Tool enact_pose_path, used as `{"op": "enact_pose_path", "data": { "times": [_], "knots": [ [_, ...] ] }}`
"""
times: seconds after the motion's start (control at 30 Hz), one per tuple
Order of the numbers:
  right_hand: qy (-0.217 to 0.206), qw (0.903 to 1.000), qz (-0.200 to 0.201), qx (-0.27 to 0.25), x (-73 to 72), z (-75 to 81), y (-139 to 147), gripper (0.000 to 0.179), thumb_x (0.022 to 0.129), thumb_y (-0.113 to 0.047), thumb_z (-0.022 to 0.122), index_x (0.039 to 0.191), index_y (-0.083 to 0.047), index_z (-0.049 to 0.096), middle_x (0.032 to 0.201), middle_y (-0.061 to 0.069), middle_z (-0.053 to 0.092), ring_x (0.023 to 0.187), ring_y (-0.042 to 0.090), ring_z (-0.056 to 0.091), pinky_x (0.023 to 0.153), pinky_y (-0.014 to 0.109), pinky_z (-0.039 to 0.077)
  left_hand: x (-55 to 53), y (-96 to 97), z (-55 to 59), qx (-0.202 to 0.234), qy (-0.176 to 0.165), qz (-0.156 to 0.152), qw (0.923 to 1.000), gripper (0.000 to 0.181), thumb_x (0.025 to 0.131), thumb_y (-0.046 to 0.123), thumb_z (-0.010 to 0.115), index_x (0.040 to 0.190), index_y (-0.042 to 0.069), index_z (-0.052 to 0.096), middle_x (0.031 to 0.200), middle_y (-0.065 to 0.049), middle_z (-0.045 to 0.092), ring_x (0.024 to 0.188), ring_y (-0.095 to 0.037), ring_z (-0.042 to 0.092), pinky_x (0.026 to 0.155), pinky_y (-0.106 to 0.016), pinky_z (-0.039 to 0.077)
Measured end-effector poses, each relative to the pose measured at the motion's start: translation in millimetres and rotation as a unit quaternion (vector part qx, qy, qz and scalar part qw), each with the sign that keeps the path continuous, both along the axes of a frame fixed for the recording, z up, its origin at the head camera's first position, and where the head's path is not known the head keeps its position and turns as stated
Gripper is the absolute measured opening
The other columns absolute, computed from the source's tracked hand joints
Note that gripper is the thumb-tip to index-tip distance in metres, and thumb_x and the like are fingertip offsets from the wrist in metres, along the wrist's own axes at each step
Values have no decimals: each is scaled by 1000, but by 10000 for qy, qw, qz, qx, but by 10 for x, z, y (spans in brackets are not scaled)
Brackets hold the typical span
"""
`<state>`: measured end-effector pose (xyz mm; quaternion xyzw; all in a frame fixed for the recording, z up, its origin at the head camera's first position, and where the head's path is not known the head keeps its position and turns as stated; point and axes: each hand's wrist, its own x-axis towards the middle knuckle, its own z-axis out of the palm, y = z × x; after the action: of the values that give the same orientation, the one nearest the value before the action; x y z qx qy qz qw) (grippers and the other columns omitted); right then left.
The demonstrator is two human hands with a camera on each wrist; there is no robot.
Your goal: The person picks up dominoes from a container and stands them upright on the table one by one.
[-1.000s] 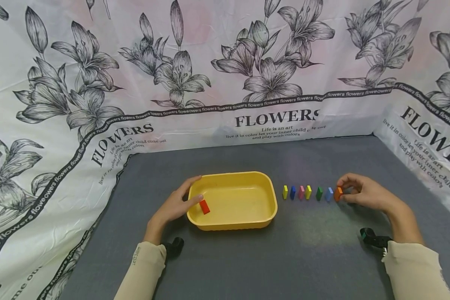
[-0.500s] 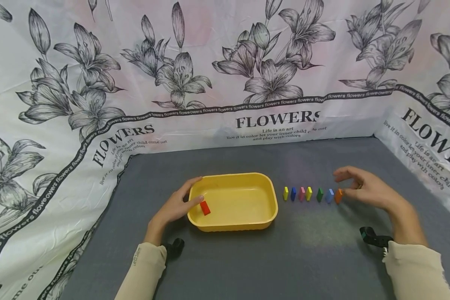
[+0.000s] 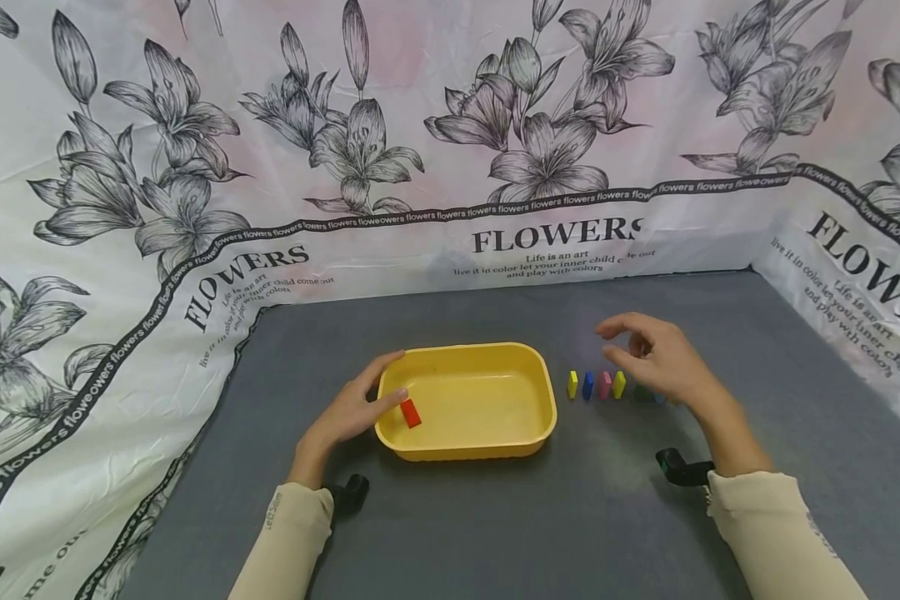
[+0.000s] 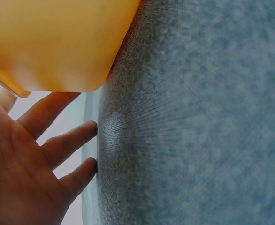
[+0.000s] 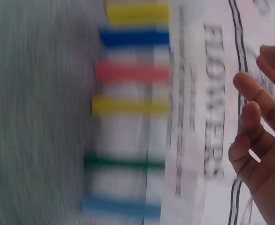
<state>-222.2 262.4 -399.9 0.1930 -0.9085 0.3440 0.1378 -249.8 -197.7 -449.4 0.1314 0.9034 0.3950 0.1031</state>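
Note:
My left hand (image 3: 355,402) rests at the left end of a yellow plastic tub (image 3: 465,404), thumb over the rim and fingers along the outside. In the left wrist view its fingers are spread and fairly straight beside the tub wall. Inside the tub, near that thumb, lies a red block (image 3: 410,413). My right hand (image 3: 656,354) hovers above a row of small upright blocks, fingers loosely bent and holding nothing. The row has a yellow block (image 3: 572,384), a blue block (image 3: 588,385), a pink block (image 3: 604,385), another yellow block (image 3: 619,384), a green block (image 5: 123,162) and a light blue block (image 5: 121,207).
Grey cloth (image 3: 510,525) covers the table. A white flower-print sheet (image 3: 390,258) with lettering hangs behind and along both sides. A black wrist mount sits under each beige sleeve. The orange block at the row's right end is hidden behind the right hand and wrist.
My right hand has let go of the orange block, lifted, and moved left over the row. The left hand and tub have stayed in place.

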Motion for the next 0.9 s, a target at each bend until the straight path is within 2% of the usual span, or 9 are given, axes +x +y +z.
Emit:
{"op": "enact_pose_path", "data": {
  "times": [0.1,0.23,0.4,0.53,0.63,0.8,0.9],
  "knots": [
    [-23,9993,333,-171,-45,-13,-244,23,94,-11,71,117,-12,70,107,10,71,55,8,50,47,26,44,-2,-3,9,-18,-12,6,10000,67,97,49,64,155,44,32,165,0,35,148,-33,39,117,-63,35],
    [-202,9981,552,-190,-92,-19,-524,25,94,-13,72,119,-14,70,108,11,71,51,9,48,45,27,44,-1,-2,4,-38,14,-14,10000,66,97,49,63,155,45,32,164,0,36,147,-33,41,118,-63,35],
    [-176,9979,621,-31,-148,-24,-840,27,93,-17,74,120,-12,71,109,10,73,58,12,47,51,26,42,1,-8,0,-17,51,-37,10000,65,97,47,64,155,45,32,164,1,36,147,-33,41,118,-63,35],
    [-90,9978,652,47,-135,-4,-1117,26,92,-16,74,118,-13,71,105,9,74,62,12,47,57,27,42,1,-19,-4,28,54,-69,10000,65,98,46,64,155,45,33,164,1,36,147,-33,40,118,-63,34],
    [-125,9976,656,158,-109,-1,-1334,28,91,-17,75,118,-13,71,104,8,75,67,14,53,63,30,47,-5,-27,-9,66,74,-99,9999,65,98,45,64,154,45,33,164,1,36,146,-32,41,118,-62,35],
    [-287,9957,763,433,-67,-56,-1685,33,91,-20,76,121,-9,70,108,8,75,90,24,68,82,40,58,-2,-22,-9,16,103,-119,9999,64,98,45,63,155,45,33,164,1,36,147,-32,41,119,-62,34],
    [-439,9942,808,551,-36,-85,-1865,35,90,-21,77,121,-7,70,105,7,74,91,24,69,84,41,58,0,-8,-6,-32,118,-120,9999,64,98,47,62,154,46,32,164,1,37,146,-32,42,118,-62,35]
  ]
}}
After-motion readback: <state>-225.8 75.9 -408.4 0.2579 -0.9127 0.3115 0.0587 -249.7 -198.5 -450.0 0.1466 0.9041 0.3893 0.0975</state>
